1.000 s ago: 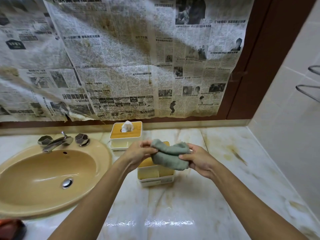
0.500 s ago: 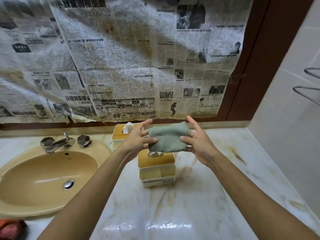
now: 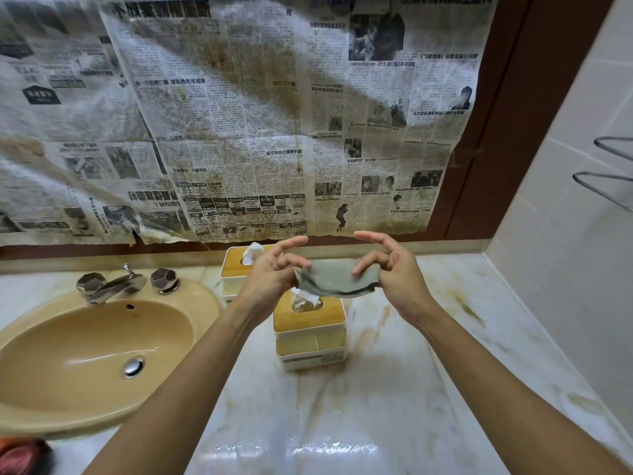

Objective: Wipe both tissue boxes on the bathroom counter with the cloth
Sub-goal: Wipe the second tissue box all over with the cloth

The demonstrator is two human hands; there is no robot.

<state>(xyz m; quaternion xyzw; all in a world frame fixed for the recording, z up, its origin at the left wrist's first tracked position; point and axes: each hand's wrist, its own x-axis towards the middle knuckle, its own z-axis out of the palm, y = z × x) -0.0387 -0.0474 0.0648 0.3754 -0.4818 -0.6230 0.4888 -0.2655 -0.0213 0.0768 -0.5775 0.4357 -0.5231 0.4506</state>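
A grey-green cloth (image 3: pixel 334 277), folded flat, is held in the air between my two hands. My left hand (image 3: pixel 270 275) pinches its left edge and my right hand (image 3: pixel 394 272) pinches its right edge, index fingers stretched out. Right below the cloth stands the near tissue box (image 3: pixel 310 332), white with a wooden lid and a tissue sticking up. The far tissue box (image 3: pixel 236 267), same make, stands by the back wall, partly hidden behind my left hand.
A tan sink (image 3: pixel 92 354) with a chrome tap (image 3: pixel 114 286) fills the left of the marble counter (image 3: pixel 376 389). Stained newspaper (image 3: pixel 239 114) covers the wall behind. A tiled wall with a wire rack (image 3: pixel 606 180) closes off the right. Something red (image 3: pixel 20 454) lies at the bottom left.
The hands lifted the bunched cloth off the near box's top, spread it flat between them, then lowered it slightly and folded it narrower.
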